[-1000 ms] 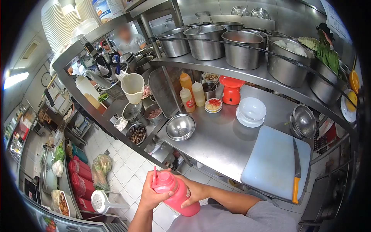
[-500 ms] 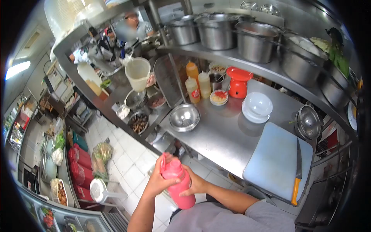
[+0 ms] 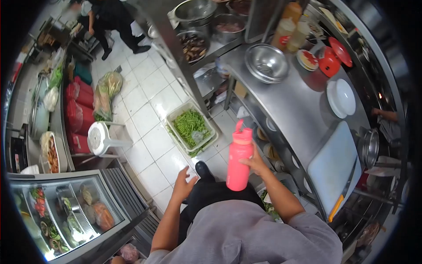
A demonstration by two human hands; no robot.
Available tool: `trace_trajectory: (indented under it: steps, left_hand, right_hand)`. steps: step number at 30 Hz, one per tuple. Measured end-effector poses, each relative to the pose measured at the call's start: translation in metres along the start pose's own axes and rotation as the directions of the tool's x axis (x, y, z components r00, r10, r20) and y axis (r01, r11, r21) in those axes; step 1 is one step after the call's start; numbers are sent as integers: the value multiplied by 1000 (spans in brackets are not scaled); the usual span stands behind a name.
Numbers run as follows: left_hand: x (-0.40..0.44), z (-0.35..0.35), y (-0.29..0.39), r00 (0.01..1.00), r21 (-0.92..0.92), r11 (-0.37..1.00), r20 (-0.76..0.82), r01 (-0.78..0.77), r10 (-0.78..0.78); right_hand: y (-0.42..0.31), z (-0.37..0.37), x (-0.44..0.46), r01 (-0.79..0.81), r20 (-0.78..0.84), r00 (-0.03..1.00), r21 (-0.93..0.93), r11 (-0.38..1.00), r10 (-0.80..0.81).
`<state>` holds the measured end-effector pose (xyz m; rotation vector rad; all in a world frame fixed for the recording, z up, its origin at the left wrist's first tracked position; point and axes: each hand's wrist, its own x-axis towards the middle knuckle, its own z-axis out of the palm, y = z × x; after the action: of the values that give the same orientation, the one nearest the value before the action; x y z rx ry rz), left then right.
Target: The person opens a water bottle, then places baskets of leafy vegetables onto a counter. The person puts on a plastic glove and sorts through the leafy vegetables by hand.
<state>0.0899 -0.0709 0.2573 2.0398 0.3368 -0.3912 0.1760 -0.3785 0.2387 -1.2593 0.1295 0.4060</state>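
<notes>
A pink water bottle (image 3: 238, 169) stands upright in front of my body, its lid loop raised at the top. My right hand (image 3: 255, 162) is wrapped round its side from the right. My left hand (image 3: 183, 183) is off the bottle, over the floor to the left, with fingers apart and nothing in them. Beyond both hands, a plastic tub of green beans (image 3: 190, 126) sits on the tiles, with some beans lying along its outer edge.
To the right runs a steel counter (image 3: 290, 110) with stacked metal bowls (image 3: 267, 63), white bowls (image 3: 341, 97) and a cutting board (image 3: 332, 169). A white stool (image 3: 99, 138) and a glass-topped fridge (image 3: 66, 211) are at left. Another person (image 3: 116, 22) stands far back.
My left hand has let go of the bottle and moved left, opening. My right hand still grips it. The view has turned down and left, bringing the tub of green beans into sight.
</notes>
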Motion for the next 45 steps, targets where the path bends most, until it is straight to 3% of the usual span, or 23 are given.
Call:
trace_trajectory:
  steps: [1, 3, 5, 7, 11, 14, 15, 16, 17, 18, 21, 22, 26, 29, 38, 41, 42, 43, 45]
  left_hand:
    - [-5, -4, -15, 1000, -11, 1000, -4, 23, -23]
    - [-13, -11, -48, 983, 153, 983, 138, 97, -119]
    - [-20, -14, -81, 974, 162, 979, 169, 124, -152]
    - [-22, -20, -94, 954, 185, 967, 210, 175, -212]
    - [-23, -33, -126, 943, 162, 963, 220, 216, -248]
    - [-26, -49, -143, 945, 95, 942, 20, 322, -325]
    - [-28, -57, -152, 934, 213, 913, 5, 349, -358]
    - [-31, -62, -150, 915, 177, 899, -44, 401, -400]
    - [-35, -66, -145, 908, 186, 889, -80, 419, -411]
    - [-39, -67, -153, 897, 196, 875, -94, 442, -432]
    - [-53, -66, -174, 869, 215, 844, -56, 492, -492]
    - [-53, -70, -151, 807, 289, 780, 42, 554, -589]
    - [-50, -63, -165, 847, 338, 812, 72, 476, -526]
    - [-36, -71, -113, 845, 281, 824, 75, 492, -530]
    - [-3, -64, -74, 897, 158, 901, 125, 404, -424]
    - [3, -54, -62, 930, 313, 900, 110, 302, -350]
    - [5, -50, -66, 936, 316, 906, 117, 281, -331]
    - [7, -45, -80, 941, 261, 924, 120, 279, -318]
    - [6, -36, -90, 947, 206, 943, 132, 262, -292]
  right_hand:
    - [8, -5, 4, -41, -49, 998, 23, 999, 43]
    - [21, -15, 16, -73, -137, 987, 66, 995, 82]
    - [30, -27, 34, -72, -176, 981, 80, 994, 85]
    - [38, -41, 53, -55, -336, 937, 126, 990, 95]
    - [51, -89, 90, -94, -402, 899, 208, 974, 173]
    - [52, -123, 133, 79, -547, 835, 12, 997, -60]
    - [55, -135, 144, 97, -591, 801, -28, 995, -95]
    - [66, -156, 157, 64, -568, 814, -123, 990, -123]
    - [80, -206, 148, 114, -446, 840, -411, 905, -308]
    - [89, -241, 149, 173, -286, 843, -658, 733, -455]
    - [30, -208, 224, 198, -277, 833, -659, 726, -479]
    - [17, -202, 235, 176, -286, 837, -666, 725, -466]
    - [-19, -178, 250, 53, -346, 853, -687, 725, -390]
    - [-26, -171, 257, -62, -395, 863, -700, 711, -314]
    - [49, -161, 175, -408, -569, 814, -703, 582, -116]
    - [81, -143, 149, -510, -634, 770, -683, 523, -77]
    - [88, -124, 131, -448, -737, 650, -570, 689, -187]
    - [121, -122, 128, -392, -764, 576, -571, 721, -291]
    - [91, -91, 75, -185, -537, 833, -500, 846, -135]
